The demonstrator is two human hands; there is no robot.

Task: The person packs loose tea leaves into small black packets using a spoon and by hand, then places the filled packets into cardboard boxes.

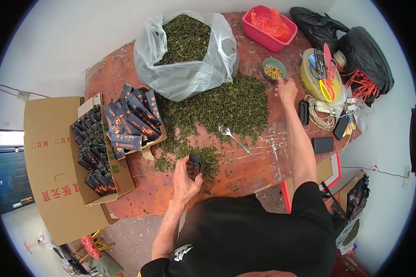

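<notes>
Well, we see the hands far apart: the left hand (pixel 186 184) pinches a black packet (pixel 195 161) over the near loose leaves (pixel 212 161), where a slack grip could drop it. The right hand (pixel 287 90) is at the far-right bowl (pixel 275 62), grip unclear; a knock might spill its pellets (pixel 272 72). On the left carton (pixel 55 152) we read red 张 and 元.
</notes>
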